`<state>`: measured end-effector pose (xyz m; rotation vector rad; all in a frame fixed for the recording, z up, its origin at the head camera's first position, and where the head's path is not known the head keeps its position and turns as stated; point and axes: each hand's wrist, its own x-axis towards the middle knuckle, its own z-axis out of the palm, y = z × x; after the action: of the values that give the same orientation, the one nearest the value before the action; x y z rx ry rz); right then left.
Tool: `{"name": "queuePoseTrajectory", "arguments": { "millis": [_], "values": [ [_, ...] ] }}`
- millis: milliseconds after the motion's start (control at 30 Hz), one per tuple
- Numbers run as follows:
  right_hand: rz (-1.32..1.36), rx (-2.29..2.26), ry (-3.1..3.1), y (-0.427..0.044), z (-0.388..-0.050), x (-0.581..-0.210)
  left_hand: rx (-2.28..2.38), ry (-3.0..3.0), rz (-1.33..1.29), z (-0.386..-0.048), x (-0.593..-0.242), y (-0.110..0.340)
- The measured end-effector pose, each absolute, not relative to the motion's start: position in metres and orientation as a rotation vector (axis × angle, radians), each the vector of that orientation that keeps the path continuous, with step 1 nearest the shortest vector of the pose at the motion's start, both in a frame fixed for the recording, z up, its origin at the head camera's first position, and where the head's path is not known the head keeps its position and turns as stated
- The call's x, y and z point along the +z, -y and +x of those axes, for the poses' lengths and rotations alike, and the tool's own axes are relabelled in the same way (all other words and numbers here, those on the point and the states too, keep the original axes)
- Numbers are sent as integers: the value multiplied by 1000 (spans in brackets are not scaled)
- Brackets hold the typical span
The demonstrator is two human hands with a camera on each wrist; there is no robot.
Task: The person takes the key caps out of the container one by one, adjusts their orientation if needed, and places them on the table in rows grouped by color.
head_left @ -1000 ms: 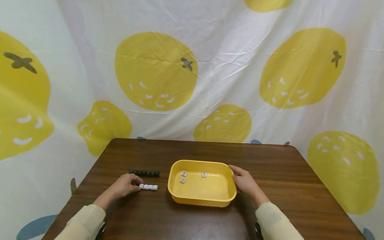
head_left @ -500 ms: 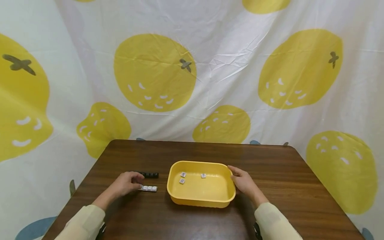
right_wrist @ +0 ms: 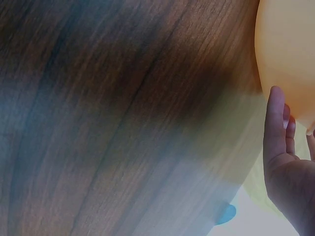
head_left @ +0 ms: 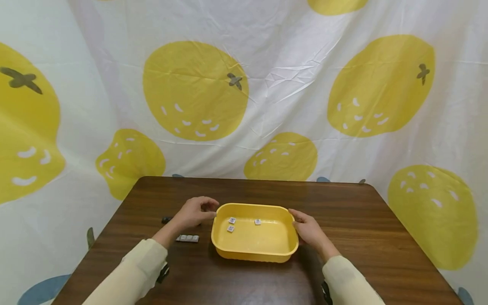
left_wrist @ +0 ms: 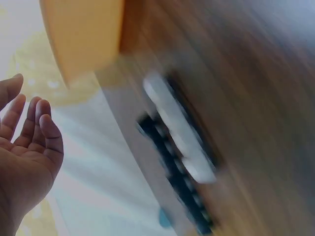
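A yellow plastic bin point(head_left: 251, 256) stands on the table with white keycaps point(head_left: 230, 229) inside it. At its left rim my left hand point(head_left: 193, 212) hovers with fingers loosely bent. Nothing shows between thumb and fingers in the left wrist view, where the hand point(left_wrist: 29, 152) is partly cut off. My right hand point(head_left: 309, 231) holds the bin's right end, thumb at the rim and fingers along the outer wall point(right_wrist: 288, 54). Below my left forearm lies a row of white keycaps point(head_left: 189, 238). Behind it, a row of black keycaps point(left_wrist: 172, 169) is mostly hidden in the head view.
The brown wooden table point(head_left: 354, 237) extends to both sides of the bin. A white cloth with yellow fruit prints point(head_left: 267, 106) hangs behind its far edge.
My left hand has left the left end of the white keycap row and moved right and away to the bin's left rim. My right hand stays at the bin.
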<state>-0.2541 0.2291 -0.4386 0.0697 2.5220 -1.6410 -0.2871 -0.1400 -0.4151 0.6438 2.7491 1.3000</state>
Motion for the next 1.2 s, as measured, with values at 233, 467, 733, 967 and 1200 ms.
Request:
{"name": "queuePoseTrajectory", "arguments": {
  "millis": [233, 467, 733, 967, 1200],
  "values": [
    [83, -1632, -2524, -230, -255, -438, 1254, -2705, 681, -296, -416, 84],
    [96, -1647, -2520, -230, -257, -437, 1205, -2719, 743, -305, -433, 42],
    [106, -1606, -2538, -229, -256, -438, 1073, -2780, 810, -311, -455, 19],
    [86, -1629, -2529, -229, -256, -438, 910, -2844, 972, -315, -462, 11],
    [83, -1628, -2530, -229, -257, -438, 860, -2827, 1041, -312, -466, 9]
  ]
}}
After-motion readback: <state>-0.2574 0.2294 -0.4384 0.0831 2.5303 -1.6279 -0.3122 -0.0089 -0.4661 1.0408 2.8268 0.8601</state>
